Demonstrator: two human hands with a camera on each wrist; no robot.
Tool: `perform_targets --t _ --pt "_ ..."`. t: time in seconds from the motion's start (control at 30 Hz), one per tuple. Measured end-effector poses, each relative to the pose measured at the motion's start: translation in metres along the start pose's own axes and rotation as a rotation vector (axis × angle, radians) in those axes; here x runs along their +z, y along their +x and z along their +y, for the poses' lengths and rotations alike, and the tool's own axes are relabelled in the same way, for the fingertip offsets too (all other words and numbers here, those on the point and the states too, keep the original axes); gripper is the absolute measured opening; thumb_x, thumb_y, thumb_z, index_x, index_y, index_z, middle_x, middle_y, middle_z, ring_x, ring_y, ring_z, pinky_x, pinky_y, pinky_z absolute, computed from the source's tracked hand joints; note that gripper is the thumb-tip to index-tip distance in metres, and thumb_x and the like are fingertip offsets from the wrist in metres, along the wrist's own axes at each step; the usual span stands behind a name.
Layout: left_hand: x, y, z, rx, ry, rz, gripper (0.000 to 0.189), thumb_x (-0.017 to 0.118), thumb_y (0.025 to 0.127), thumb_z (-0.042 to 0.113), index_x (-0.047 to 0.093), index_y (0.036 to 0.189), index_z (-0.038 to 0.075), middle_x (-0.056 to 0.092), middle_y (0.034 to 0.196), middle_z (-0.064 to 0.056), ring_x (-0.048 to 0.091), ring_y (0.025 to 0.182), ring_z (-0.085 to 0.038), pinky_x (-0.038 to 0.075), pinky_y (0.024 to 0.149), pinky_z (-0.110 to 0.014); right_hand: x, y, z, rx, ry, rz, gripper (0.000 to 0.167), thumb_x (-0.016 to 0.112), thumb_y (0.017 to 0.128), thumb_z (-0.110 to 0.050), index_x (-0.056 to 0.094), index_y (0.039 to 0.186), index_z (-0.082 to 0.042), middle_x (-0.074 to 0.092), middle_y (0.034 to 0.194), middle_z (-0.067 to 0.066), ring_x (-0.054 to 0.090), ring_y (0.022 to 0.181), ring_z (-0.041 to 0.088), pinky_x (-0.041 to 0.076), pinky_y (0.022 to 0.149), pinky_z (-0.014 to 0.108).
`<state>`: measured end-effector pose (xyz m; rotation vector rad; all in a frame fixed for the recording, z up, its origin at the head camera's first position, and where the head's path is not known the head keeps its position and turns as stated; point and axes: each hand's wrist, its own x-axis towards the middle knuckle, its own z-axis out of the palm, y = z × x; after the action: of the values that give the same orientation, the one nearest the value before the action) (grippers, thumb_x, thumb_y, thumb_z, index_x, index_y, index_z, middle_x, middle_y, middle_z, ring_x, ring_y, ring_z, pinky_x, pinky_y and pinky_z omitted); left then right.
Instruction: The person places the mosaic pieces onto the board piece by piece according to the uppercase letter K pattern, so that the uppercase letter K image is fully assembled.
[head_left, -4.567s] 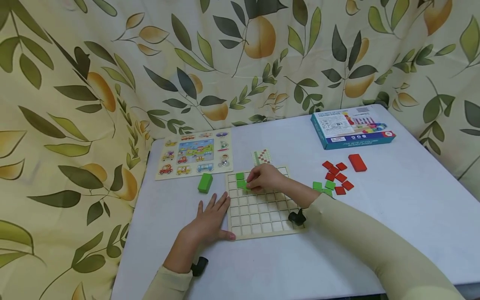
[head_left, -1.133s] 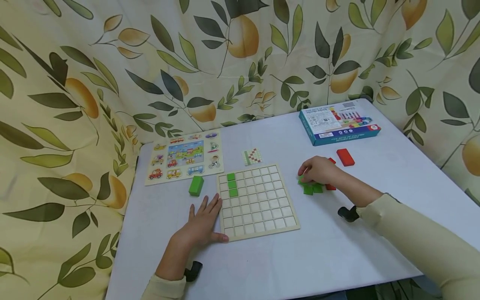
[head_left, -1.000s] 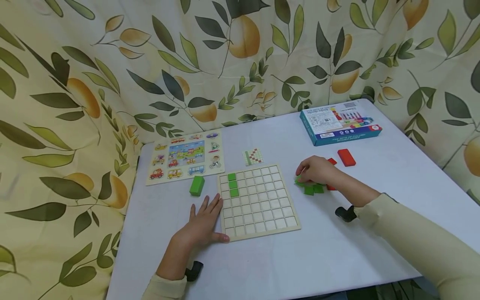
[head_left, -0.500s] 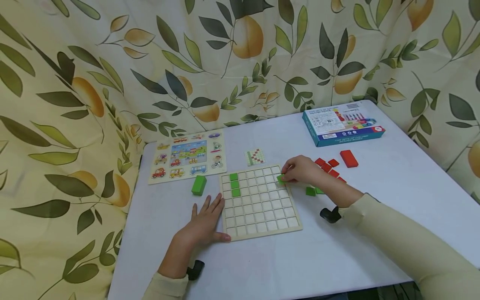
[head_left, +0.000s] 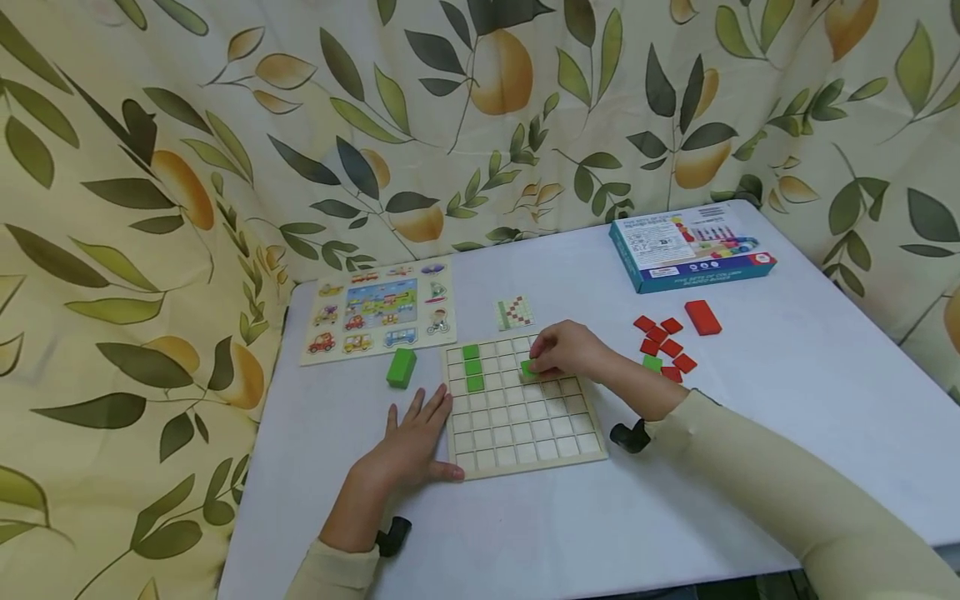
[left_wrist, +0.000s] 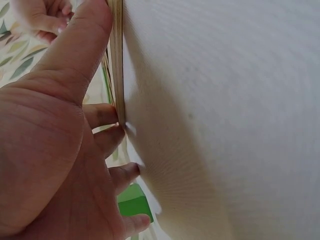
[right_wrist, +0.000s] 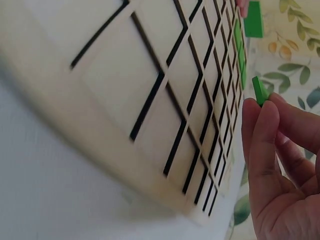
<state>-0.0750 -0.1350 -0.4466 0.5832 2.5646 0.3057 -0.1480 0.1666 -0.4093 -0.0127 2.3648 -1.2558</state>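
Note:
My right hand point(head_left: 570, 354) pinches a small green square tile point(right_wrist: 259, 91) between thumb and fingertips, over the upper right part of the wooden grid board point(head_left: 517, 417). In the right wrist view the tile stands on edge, apart from the board. Three green tiles point(head_left: 473, 367) sit one below another in the board's second column from the left. With fingers spread, my left hand point(head_left: 408, 442) rests on the table at the board's left edge. Its thumb touches the lower left corner, seen close in the left wrist view. A green block point(head_left: 401, 368) lies beyond its fingertips.
Right of the board lie several red tiles point(head_left: 671, 348) with one loose green tile point(head_left: 652, 363) visible; my forearm covers the spot beside them. A red block point(head_left: 702, 317), a flat teal box point(head_left: 693, 250), a patterned card point(head_left: 514, 312) and a vehicle picture puzzle point(head_left: 382, 337) lie farther back.
My right hand set a third green tile in the column, went right to the loose tiles, picked up another green one and carried it left over the board. My left hand stayed at the edge.

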Motion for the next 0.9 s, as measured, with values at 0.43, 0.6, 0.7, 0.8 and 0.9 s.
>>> perform_targets --t 0.43,0.6,0.7,0.8,0.9 --pt "-0.003 -0.002 0.002 -0.002 0.006 -0.004 0.121 0.08 0.073 0.062 0.014 0.163 0.015 0.002 0.17 0.0 -0.004 0.154 -0.033 0.0 0.115 -0.068 0.036 0.007 -0.019 -0.046 0.0 -0.041 0.016 0.082 0.084 -0.012 0.072 0.094 -0.005 0.071 0.083 0.005 0.071 0.074 0.023 0.059 0.068 0.034" --pt "-0.003 -0.003 0.002 0.004 0.017 0.003 0.12 0.079 0.074 0.063 0.015 0.163 0.014 0.003 0.17 -0.001 -0.003 0.154 -0.034 0.002 0.115 -0.068 0.049 0.012 -0.023 -0.045 0.033 -0.073 0.012 0.082 0.084 -0.009 0.073 0.091 -0.005 0.073 0.082 0.006 0.073 0.072 0.022 0.059 0.067 0.032" --pt "-0.004 -0.001 0.003 0.007 0.017 0.0 0.12 0.079 0.074 0.062 0.015 0.163 0.014 0.003 0.17 -0.001 -0.003 0.154 -0.034 0.001 0.115 -0.069 0.056 0.015 -0.024 -0.029 0.012 -0.078 0.012 0.083 0.083 -0.011 0.073 0.088 -0.007 0.073 0.08 0.005 0.072 0.069 0.02 0.058 0.065 0.03" --pt "-0.004 -0.001 0.003 0.006 0.013 -0.002 0.12 0.08 0.074 0.062 0.015 0.163 0.014 0.003 0.17 -0.001 -0.003 0.154 -0.034 0.001 0.115 -0.069 0.063 0.016 -0.025 -0.024 0.016 -0.084 0.011 0.083 0.083 -0.011 0.073 0.085 -0.007 0.072 0.079 0.005 0.071 0.067 0.018 0.058 0.064 0.029" --pt "-0.003 -0.001 0.002 0.004 0.014 -0.003 0.12 0.08 0.074 0.063 0.015 0.163 0.015 0.004 0.17 -0.001 -0.003 0.154 -0.034 0.001 0.115 -0.069 0.07 0.015 -0.028 -0.031 0.024 -0.082 0.011 0.083 0.082 -0.009 0.073 0.083 -0.007 0.071 0.078 0.006 0.071 0.066 0.018 0.058 0.063 0.029"
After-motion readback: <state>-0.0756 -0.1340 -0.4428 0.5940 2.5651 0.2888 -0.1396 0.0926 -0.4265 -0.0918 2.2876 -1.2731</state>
